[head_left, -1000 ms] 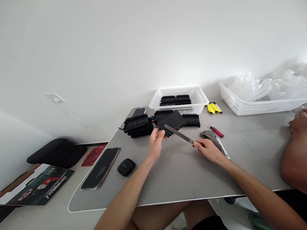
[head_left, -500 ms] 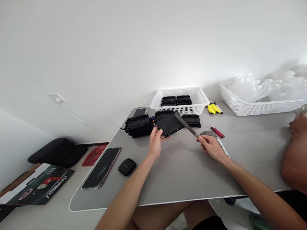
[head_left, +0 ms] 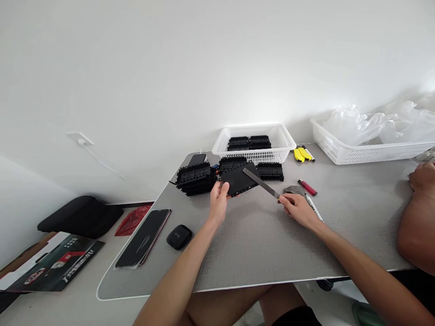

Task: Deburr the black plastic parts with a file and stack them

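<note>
With my left fingers point(head_left: 224, 187) I am pinching the near-left corner of a black panel point(head_left: 234, 179), which extends rightward from them above the counter point(head_left: 258, 253). My right fingers point(head_left: 287, 200) clasp one end of a flat metal file point(head_left: 262, 184); its other end lies over the panel's face, contact unclear to me. Beyond my left fingers sits a black stack point(head_left: 193, 175); just behind my right ones, a gray cloth point(head_left: 295, 190).

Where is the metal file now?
In the head view, right of centre: the right hand holds the metal file, its far end overlapping the black plastic panel in the left hand.
</note>
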A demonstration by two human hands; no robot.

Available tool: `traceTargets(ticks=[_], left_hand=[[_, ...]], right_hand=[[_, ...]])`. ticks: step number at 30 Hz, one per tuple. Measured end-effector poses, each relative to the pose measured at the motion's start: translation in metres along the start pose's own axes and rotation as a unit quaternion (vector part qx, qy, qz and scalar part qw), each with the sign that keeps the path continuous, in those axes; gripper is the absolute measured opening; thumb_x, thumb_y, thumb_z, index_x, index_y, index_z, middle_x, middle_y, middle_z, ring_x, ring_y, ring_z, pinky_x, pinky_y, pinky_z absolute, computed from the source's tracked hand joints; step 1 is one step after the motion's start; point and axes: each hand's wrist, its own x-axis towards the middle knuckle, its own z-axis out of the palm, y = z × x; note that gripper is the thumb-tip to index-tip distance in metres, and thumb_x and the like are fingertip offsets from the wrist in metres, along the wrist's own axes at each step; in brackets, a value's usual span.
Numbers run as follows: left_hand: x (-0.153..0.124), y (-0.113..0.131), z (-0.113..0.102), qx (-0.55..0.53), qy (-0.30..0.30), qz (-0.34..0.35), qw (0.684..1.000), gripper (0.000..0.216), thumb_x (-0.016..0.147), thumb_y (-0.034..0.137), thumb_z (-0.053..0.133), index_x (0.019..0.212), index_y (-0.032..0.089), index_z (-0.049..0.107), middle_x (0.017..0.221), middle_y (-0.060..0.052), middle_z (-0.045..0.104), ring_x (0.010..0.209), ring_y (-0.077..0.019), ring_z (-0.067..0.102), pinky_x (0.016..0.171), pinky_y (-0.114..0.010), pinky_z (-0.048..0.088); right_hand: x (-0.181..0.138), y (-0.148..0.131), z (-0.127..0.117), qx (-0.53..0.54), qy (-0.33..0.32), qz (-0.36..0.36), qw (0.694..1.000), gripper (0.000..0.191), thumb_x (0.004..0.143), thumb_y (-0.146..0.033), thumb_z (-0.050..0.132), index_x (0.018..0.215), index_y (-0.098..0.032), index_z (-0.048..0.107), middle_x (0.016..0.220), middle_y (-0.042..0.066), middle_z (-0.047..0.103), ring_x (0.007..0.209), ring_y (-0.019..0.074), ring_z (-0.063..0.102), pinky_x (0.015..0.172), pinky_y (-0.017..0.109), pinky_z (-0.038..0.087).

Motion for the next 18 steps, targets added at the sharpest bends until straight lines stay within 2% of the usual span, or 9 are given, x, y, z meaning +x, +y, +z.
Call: traceTargets(ticks=[10,18], left_hand=[[-0.0002,0.0044,-0.0029,-0.006,0.009,-0.017,1.0,0.037,0.081,0.051,0.062,0.099,0.019,0.059,0.113,-0.011,0.062,0.097,-0.0246,0.063,0.067,-0.036,0.059],[0.0045,-0.0019,-0.0087,0.028,0.034,-0.017,0.999,0.037,0.082,0.051,0.06,0.1,0.019,0.059,0.11,-0.012,0.064,0.098,-0.0246,0.063,0.067,-0.032,0.057]], right_hand=[[-0.0017,-0.0024,-0.0033,-0.02,0.011,-0.015,1.0,0.042,0.092,-0.052,0.036,0.075,-0.019,0.057,0.059,-0.002,0.046,0.054,0.0137,0.041,0.053,0.027,0.03],[-0.0004,-0.0004,-0.0045,-0.018,0.007,-0.019,1.0,0.04,0.092,-0.05,0.038,0.07,-0.02,0.053,0.058,-0.002,0.046,0.053,0.0137,0.042,0.053,0.027,0.03]])
